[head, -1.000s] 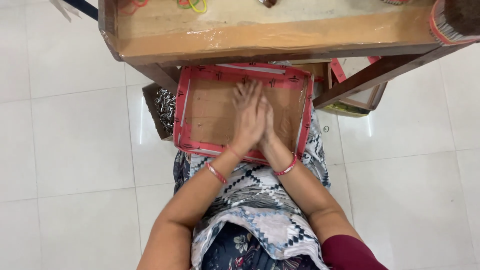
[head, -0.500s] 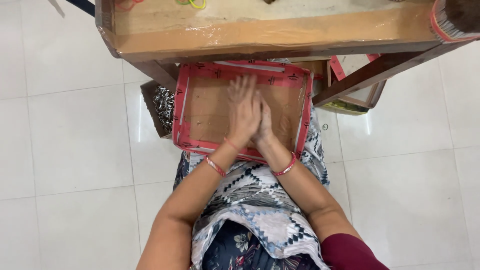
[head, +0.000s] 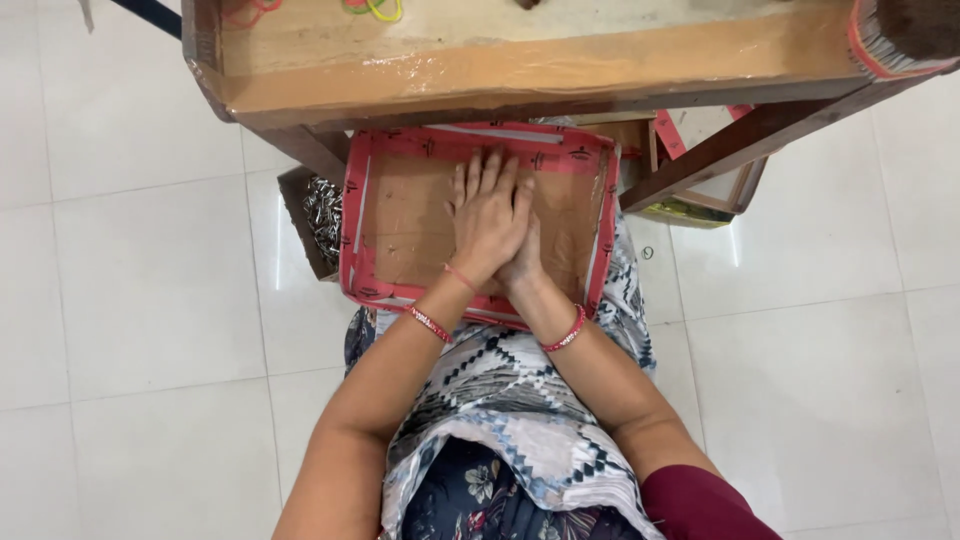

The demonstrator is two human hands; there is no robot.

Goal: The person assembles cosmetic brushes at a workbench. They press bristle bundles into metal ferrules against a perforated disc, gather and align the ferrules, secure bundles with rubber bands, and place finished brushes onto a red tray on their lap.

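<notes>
Flat and unclenched, the left hand point(head: 488, 220) lies over the right hand point(head: 523, 258), both pressing the brown floor of the tray point(head: 400, 225), grasping nothing. Since a moment ago the pair has slid slightly toward the tray's far edge, fingers spread wider. Shallow cardboard, red-taped rim, it sits on the lap below a wooden table point(head: 520, 70); shiny metal bits point(head: 322, 212) lie left.
</notes>
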